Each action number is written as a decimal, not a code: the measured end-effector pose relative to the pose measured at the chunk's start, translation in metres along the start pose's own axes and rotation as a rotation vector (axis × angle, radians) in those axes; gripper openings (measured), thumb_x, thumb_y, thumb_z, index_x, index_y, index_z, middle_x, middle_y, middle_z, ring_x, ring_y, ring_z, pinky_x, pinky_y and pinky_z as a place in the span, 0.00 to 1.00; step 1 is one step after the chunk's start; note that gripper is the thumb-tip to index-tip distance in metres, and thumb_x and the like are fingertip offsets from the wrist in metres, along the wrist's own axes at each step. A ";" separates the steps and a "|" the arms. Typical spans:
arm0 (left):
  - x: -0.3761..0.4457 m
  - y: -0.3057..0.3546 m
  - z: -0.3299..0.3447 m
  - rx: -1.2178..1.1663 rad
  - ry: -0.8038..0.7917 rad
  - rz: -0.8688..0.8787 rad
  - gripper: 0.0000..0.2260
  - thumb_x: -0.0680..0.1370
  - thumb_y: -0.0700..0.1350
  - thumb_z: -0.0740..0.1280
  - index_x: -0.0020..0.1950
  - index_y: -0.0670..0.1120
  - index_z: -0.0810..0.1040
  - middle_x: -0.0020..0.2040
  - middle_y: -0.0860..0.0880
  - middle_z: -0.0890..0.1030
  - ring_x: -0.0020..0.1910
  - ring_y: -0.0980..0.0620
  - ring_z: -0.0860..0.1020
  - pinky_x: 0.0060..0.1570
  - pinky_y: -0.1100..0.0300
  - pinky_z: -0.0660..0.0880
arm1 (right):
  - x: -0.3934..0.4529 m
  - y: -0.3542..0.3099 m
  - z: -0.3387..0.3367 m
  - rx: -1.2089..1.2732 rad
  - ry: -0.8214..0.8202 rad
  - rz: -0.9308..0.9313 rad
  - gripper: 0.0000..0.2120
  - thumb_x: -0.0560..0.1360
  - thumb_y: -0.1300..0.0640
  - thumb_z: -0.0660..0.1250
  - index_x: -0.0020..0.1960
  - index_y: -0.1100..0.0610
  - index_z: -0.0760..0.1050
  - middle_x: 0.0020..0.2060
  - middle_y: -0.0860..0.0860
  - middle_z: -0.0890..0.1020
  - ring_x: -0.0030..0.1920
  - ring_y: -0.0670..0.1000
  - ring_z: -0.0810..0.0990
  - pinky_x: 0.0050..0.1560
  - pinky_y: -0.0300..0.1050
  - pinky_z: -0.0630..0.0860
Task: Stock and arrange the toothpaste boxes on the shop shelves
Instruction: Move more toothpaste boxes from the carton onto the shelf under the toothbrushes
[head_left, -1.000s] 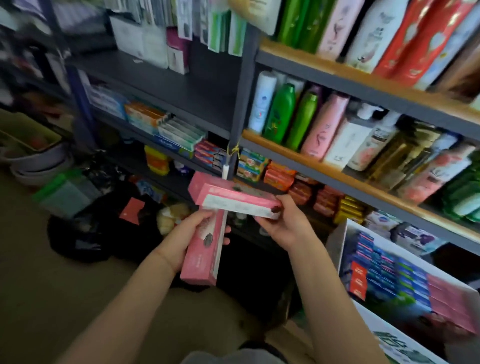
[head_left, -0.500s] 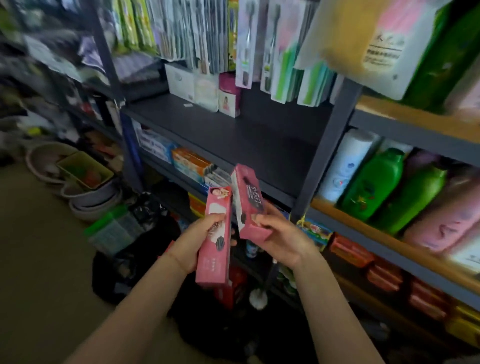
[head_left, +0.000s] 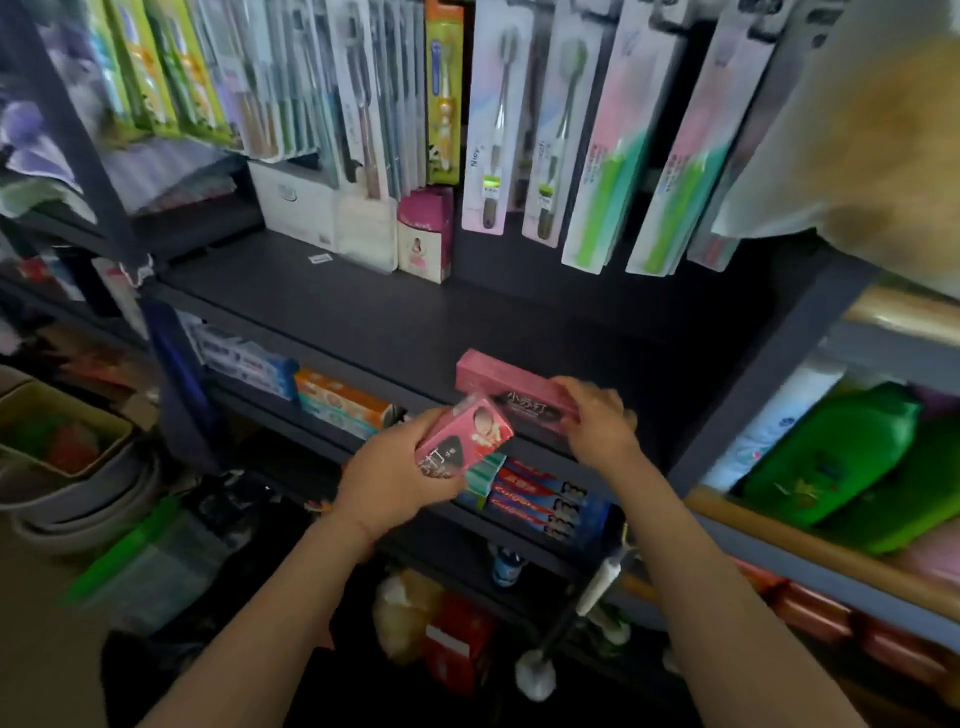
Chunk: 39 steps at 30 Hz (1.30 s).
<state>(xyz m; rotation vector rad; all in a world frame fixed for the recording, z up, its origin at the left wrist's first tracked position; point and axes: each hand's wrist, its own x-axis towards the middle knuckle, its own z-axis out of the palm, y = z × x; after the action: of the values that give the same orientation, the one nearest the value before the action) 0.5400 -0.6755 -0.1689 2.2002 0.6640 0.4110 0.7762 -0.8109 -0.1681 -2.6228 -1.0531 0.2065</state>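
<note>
A pink toothpaste box (head_left: 506, 387) lies lengthwise at the front edge of the dark shelf (head_left: 395, 322), and my right hand (head_left: 597, 423) grips its right end. My left hand (head_left: 392, 480) holds a second pink toothpaste box (head_left: 462, 434) end-on, just below and in front of the shelf edge. On the shelf below lie more toothpaste boxes: red and blue ones (head_left: 540, 499), orange ones (head_left: 340, 400) and blue-white ones (head_left: 241, 358).
Toothbrush packs (head_left: 498, 119) hang above the dark shelf, with small boxes (head_left: 423, 236) at its back. Green bottles (head_left: 831, 462) fill the wooden shelves on the right. Basins (head_left: 78, 499), a green-lidded tub (head_left: 156, 561) and dark bags sit on the floor at left.
The view has tilted up to the dark shelf. My right hand has turned its pink box flat and laid it on the shelf's front edge; my left hand has raised its box towards the shelf.
</note>
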 end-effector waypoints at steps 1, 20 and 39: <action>0.011 -0.006 -0.006 0.120 -0.031 0.051 0.32 0.66 0.55 0.76 0.69 0.62 0.70 0.50 0.58 0.80 0.47 0.57 0.79 0.48 0.57 0.78 | 0.001 -0.001 0.002 -0.026 0.028 0.052 0.32 0.77 0.63 0.63 0.76 0.44 0.60 0.74 0.49 0.65 0.72 0.57 0.61 0.70 0.57 0.60; 0.118 0.027 0.041 0.686 -0.011 0.761 0.33 0.72 0.53 0.75 0.75 0.50 0.69 0.62 0.44 0.75 0.62 0.42 0.73 0.60 0.45 0.69 | -0.048 -0.036 -0.010 -0.170 0.295 0.236 0.29 0.74 0.49 0.70 0.72 0.50 0.66 0.69 0.55 0.65 0.68 0.58 0.63 0.67 0.55 0.63; 0.143 0.014 0.079 0.686 -0.123 0.399 0.32 0.79 0.47 0.62 0.81 0.56 0.51 0.81 0.47 0.52 0.80 0.41 0.45 0.77 0.39 0.46 | -0.019 -0.007 0.027 -0.138 0.172 0.171 0.40 0.77 0.70 0.58 0.80 0.52 0.42 0.78 0.60 0.38 0.76 0.65 0.32 0.73 0.55 0.66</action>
<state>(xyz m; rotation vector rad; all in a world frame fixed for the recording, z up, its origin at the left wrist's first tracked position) 0.6989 -0.6476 -0.1978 3.0014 0.3125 0.2603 0.7515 -0.8136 -0.1909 -2.7959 -0.8131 -0.0563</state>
